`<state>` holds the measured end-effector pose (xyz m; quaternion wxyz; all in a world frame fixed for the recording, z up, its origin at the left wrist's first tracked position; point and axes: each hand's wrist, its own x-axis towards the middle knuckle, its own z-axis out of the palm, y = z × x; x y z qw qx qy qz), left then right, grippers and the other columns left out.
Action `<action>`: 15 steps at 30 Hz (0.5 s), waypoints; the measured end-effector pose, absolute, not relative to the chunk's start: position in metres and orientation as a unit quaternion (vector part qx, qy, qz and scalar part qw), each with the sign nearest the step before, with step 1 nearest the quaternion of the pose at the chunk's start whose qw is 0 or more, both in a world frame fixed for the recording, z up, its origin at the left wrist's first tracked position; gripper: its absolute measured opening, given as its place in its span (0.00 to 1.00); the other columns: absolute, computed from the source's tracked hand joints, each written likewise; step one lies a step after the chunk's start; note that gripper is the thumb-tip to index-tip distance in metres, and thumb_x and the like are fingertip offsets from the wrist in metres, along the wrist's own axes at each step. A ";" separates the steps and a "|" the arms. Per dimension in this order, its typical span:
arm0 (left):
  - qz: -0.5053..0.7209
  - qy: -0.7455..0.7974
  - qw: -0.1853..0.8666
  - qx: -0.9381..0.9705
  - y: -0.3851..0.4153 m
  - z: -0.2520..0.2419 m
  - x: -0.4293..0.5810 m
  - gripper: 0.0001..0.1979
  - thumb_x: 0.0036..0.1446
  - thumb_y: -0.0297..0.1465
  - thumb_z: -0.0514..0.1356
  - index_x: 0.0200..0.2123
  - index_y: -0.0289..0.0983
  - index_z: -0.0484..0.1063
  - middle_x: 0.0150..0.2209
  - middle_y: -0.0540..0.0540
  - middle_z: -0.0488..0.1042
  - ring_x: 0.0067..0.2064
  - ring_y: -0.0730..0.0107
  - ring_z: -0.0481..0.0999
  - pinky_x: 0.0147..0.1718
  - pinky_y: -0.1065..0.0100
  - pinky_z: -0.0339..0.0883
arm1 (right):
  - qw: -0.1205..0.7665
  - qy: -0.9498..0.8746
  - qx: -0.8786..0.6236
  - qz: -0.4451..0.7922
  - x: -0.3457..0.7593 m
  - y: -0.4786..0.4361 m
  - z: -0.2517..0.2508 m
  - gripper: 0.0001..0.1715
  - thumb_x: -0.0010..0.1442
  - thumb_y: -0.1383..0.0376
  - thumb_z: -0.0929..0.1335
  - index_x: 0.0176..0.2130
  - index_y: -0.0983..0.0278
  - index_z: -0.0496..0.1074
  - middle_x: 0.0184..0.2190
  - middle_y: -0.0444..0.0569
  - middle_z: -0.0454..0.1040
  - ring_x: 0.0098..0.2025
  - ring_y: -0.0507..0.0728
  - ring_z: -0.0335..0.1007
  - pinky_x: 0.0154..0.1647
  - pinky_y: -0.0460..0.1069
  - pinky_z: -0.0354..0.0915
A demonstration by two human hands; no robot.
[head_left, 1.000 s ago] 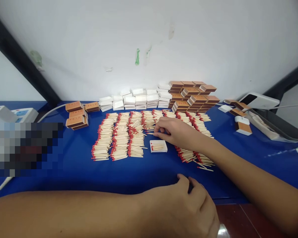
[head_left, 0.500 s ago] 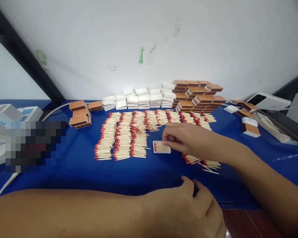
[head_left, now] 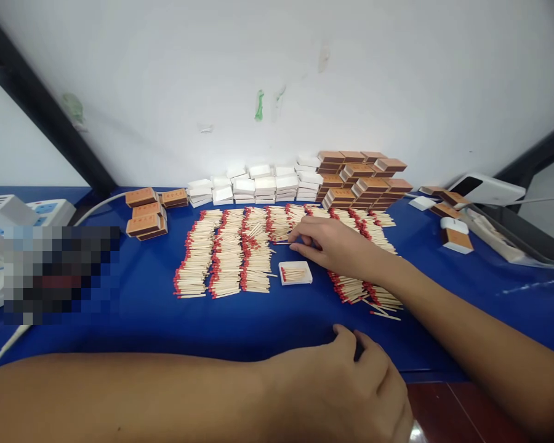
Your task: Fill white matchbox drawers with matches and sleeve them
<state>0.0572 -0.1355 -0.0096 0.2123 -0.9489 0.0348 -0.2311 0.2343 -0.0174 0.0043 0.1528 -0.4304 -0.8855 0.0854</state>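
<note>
A small white matchbox tray (head_left: 296, 281) holding several red-tipped matches lies on the blue table (head_left: 133, 320). Just above it, my right hand (head_left: 325, 243) reaches over the match rows, thumb and forefinger apart near the end of a row; no match shows clearly between them. Rows of matches (head_left: 226, 258) spread left of the tray, behind it and to its right, partly hidden under my right hand. My left hand (head_left: 351, 384) rests at the table's front edge with its fingers curled; its fingertips are partly hidden, so what it holds, if anything, does not show.
White trays (head_left: 264, 184) are stacked along the wall beside brown matchbox covers (head_left: 360, 184). More covers (head_left: 145, 215) stand at left. A power strip (head_left: 50, 212) and blurred dark object (head_left: 69, 267) lie far left. At right are a white device (head_left: 484, 187) and a dark container (head_left: 521, 231).
My right hand has moved up and left, off the white tray toward the match rows behind it. The tray is now fully visible. The view has shifted slightly; my left hand stays low.
</note>
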 end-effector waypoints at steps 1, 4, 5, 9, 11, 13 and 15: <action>-0.232 0.035 0.213 -0.948 -0.135 -0.010 0.057 0.19 0.72 0.27 0.52 0.49 0.31 0.83 0.47 0.34 0.84 0.43 0.52 0.85 0.35 0.57 0.78 | 0.157 -0.884 -0.433 0.087 0.233 -0.017 0.003 0.08 0.72 0.63 0.67 0.42 0.63 0.77 0.34 0.49 0.74 0.36 0.57 0.68 0.37 0.51 0.59; -0.227 0.036 0.215 -0.949 -0.135 -0.009 0.057 0.19 0.72 0.28 0.52 0.50 0.31 0.83 0.47 0.34 0.84 0.43 0.52 0.85 0.35 0.57 0.78 | 0.161 -0.878 -0.442 0.090 0.231 -0.016 0.002 0.08 0.72 0.63 0.68 0.40 0.63 0.75 0.32 0.48 0.73 0.35 0.56 0.67 0.35 0.50 0.58; -0.225 0.036 0.216 -0.949 -0.135 -0.010 0.057 0.19 0.72 0.28 0.52 0.51 0.31 0.83 0.48 0.33 0.84 0.44 0.52 0.85 0.35 0.57 0.78 | 0.159 -0.877 -0.445 0.088 0.231 -0.015 0.001 0.08 0.72 0.63 0.67 0.39 0.63 0.74 0.33 0.48 0.73 0.35 0.56 0.67 0.35 0.50 0.58; -0.235 0.033 0.215 -0.947 -0.135 -0.010 0.057 0.19 0.72 0.28 0.52 0.50 0.31 0.83 0.47 0.33 0.84 0.43 0.52 0.85 0.34 0.57 0.78 | 0.155 -0.879 -0.446 0.066 0.230 -0.012 0.001 0.08 0.71 0.64 0.66 0.38 0.62 0.72 0.33 0.49 0.73 0.36 0.57 0.66 0.35 0.50 0.57; -0.241 0.031 0.216 -0.946 -0.136 -0.011 0.058 0.19 0.72 0.28 0.52 0.49 0.31 0.84 0.47 0.34 0.84 0.42 0.52 0.85 0.34 0.57 0.78 | 0.160 -0.879 -0.446 0.057 0.230 -0.010 0.000 0.07 0.71 0.63 0.67 0.39 0.62 0.72 0.34 0.49 0.72 0.36 0.57 0.66 0.36 0.50 0.57; -0.240 0.031 0.216 -0.946 -0.136 -0.011 0.058 0.19 0.72 0.28 0.52 0.50 0.31 0.83 0.47 0.34 0.84 0.43 0.52 0.84 0.34 0.57 0.78 | 0.164 -0.879 -0.444 0.053 0.231 -0.009 -0.001 0.07 0.71 0.62 0.67 0.39 0.62 0.73 0.34 0.49 0.72 0.37 0.57 0.66 0.36 0.50 0.57; -0.234 0.032 0.217 -0.947 -0.136 -0.011 0.057 0.19 0.72 0.27 0.52 0.50 0.31 0.83 0.47 0.34 0.84 0.43 0.52 0.84 0.34 0.57 0.78 | 0.165 -0.880 -0.441 0.054 0.231 -0.009 -0.002 0.08 0.72 0.62 0.67 0.39 0.62 0.73 0.33 0.49 0.72 0.36 0.57 0.66 0.37 0.50 0.57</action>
